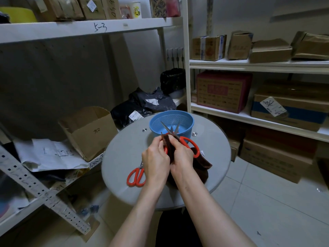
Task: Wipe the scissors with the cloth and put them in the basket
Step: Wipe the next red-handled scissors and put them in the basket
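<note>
The left hand [155, 158] and right hand [182, 156] each pinch the dark cloth [169, 147] folded around the splayed scissors [183, 139], just before the blue basket [189, 126]. A second pair of scissors [136, 174] lies on the bench [124, 154], left of the basket.

Two pairs of scissors (both red-handled): held scissors [188, 141] and loose scissors [136, 176]. One cloth [201, 168], one basket [185, 122], one table [124, 157], two hands: left hand [155, 161], right hand [181, 157].

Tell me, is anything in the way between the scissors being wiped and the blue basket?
Nothing visible. The scissors, held with the cloth by the left hand and right hand, point their open blades at the basket just beyond, open-topped. The second scissors lie on the table, off that path.
</note>
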